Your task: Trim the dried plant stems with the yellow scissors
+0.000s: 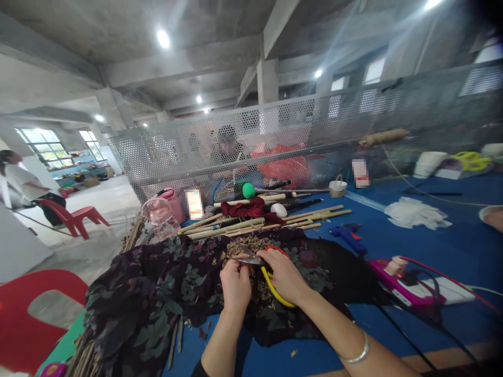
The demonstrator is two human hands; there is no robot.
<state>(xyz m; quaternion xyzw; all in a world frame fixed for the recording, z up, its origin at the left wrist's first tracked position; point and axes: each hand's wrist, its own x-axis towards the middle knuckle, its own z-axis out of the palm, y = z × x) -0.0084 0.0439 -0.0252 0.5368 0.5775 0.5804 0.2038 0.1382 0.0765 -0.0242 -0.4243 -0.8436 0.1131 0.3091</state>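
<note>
Right hand (283, 272) is closed around the red and yellow scissors (248, 259), and their blades point toward the left hand (236, 283). The left hand has its fingers bent close at the blades; I cannot tell if it pinches some small piece. Both are near each other, above a pile of dry brown bits (245, 244). This pile lies on a dark flowered cloth (165, 283), spread over the blue table (401, 233). Behind the cloth lie several sticks (228, 228). On the right side, a blue glue gun (349, 238) lies near a pink and white power strip (412, 299).
</note>
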